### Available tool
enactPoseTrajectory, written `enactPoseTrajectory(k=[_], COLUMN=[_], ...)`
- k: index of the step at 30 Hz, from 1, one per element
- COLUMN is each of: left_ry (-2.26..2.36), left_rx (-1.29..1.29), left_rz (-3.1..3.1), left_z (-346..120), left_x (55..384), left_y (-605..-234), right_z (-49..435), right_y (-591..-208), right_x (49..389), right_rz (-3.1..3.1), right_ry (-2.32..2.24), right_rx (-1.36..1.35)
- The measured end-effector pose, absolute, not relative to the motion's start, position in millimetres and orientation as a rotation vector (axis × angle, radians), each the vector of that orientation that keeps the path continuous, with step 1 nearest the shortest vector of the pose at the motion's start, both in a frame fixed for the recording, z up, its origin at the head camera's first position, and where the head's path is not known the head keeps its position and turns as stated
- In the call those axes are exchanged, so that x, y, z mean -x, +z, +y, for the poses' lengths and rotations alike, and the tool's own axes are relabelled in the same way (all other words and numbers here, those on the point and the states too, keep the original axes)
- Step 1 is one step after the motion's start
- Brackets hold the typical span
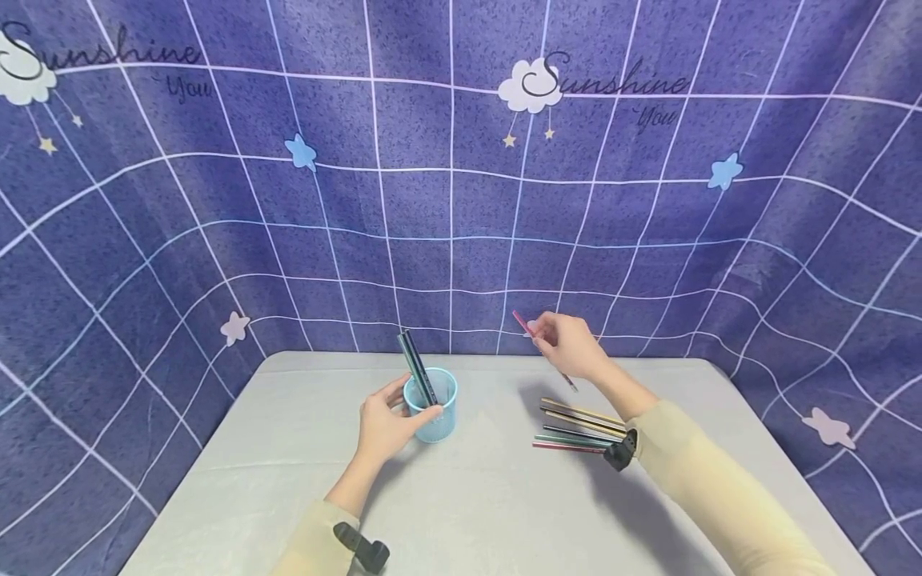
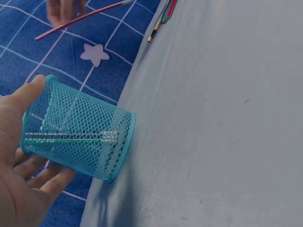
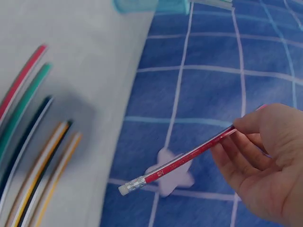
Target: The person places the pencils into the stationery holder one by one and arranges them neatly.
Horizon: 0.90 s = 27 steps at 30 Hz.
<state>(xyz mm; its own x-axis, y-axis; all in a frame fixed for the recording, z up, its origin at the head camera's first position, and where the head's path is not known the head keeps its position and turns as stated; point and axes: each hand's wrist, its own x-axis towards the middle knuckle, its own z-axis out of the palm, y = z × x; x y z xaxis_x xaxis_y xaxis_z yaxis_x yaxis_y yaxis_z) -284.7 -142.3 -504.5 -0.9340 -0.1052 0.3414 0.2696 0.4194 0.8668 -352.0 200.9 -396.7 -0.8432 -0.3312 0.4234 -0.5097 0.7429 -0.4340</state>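
A light-blue mesh pencil cup [image 1: 432, 404] [image 2: 78, 135] stands on the grey table [image 1: 475, 496] with a couple of dark pencils [image 1: 416, 366] leaning in it. My left hand [image 1: 389, 420] [image 2: 21, 179] grips the cup, thumb on its rim and fingers round its side. My right hand [image 1: 569, 344] [image 3: 265, 156] is raised above the table's far side and pinches a red pencil [image 1: 543, 350] [image 3: 182, 158] with a white eraser end. Several more pencils [image 1: 579, 432] [image 3: 33, 151] lie in a row on the table below that hand.
A purple grid-patterned cloth [image 1: 461, 200] with stars and clouds hangs behind and around the table. The table's near half [image 2: 227, 123] carries nothing but my forearms in pale yellow sleeves [image 1: 713, 488].
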Motion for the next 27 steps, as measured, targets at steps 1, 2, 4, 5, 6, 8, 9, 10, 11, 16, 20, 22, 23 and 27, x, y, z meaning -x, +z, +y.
enactPoseTrajectory(k=[1, 2, 4, 5, 6, 8, 9, 10, 11, 16, 20, 22, 23, 27], left_ry=[-1.520, -1.520, -1.524, -1.525, -1.527, -1.529, -1.530, -1.533, -1.536, -1.545, -1.542, -1.539, -1.537, -1.536], left_rx=[0.144, 0.146, 0.148, 0.148, 0.146, 0.139, 0.135, 0.133, 0.130, 0.127, 0.131, 0.137, 0.139, 0.146], left_rz=[-2.333, -2.330, -2.327, -2.328, -2.329, -2.334, -2.336, -2.337, -2.338, -2.334, -2.332, -2.331, -2.331, -2.333], left_z=[-142.5, -142.6, -142.7, -142.6, -142.6, -142.4, -142.3, -142.1, -142.2, -142.1, -142.4, -142.6, -142.7, -143.1], left_x=[284.7, 284.5, 284.1, 283.9, 283.8, 283.7, 283.7, 283.8, 283.8, 283.7, 282.8, 282.3, 282.1, 282.0], left_y=[-504.5, -504.3, -503.8, -503.5, -503.2, -503.0, -502.8, -502.7, -502.8, -502.4, -502.0, -501.9, -501.7, -501.5], right_z=[195.5, 190.0, 179.4, 174.0, 168.6, 158.3, 153.4, 148.6, 143.5, 121.2, 105.6, 98.4, 95.2, 84.7], right_y=[-393.5, -390.4, -384.6, -382.0, -379.0, -372.5, -369.1, -366.0, -363.1, -352.3, -349.8, -349.8, -350.4, -355.9], right_x=[351.3, 350.7, 349.1, 348.2, 346.9, 343.7, 341.8, 340.1, 338.4, 333.1, 331.8, 330.9, 330.7, 332.3], right_rz=[-2.610, -2.595, -2.561, -2.540, -2.522, -2.492, -2.481, -2.467, -2.456, -2.380, -2.324, -2.306, -2.297, -2.294], right_ry=[0.802, 0.813, 0.842, 0.860, 0.882, 0.913, 0.929, 0.937, 0.951, 1.031, 1.137, 1.191, 1.213, 1.261], right_rx=[-0.669, -0.684, -0.716, -0.731, -0.743, -0.760, -0.768, -0.778, -0.784, -0.810, -0.822, -0.833, -0.840, -0.874])
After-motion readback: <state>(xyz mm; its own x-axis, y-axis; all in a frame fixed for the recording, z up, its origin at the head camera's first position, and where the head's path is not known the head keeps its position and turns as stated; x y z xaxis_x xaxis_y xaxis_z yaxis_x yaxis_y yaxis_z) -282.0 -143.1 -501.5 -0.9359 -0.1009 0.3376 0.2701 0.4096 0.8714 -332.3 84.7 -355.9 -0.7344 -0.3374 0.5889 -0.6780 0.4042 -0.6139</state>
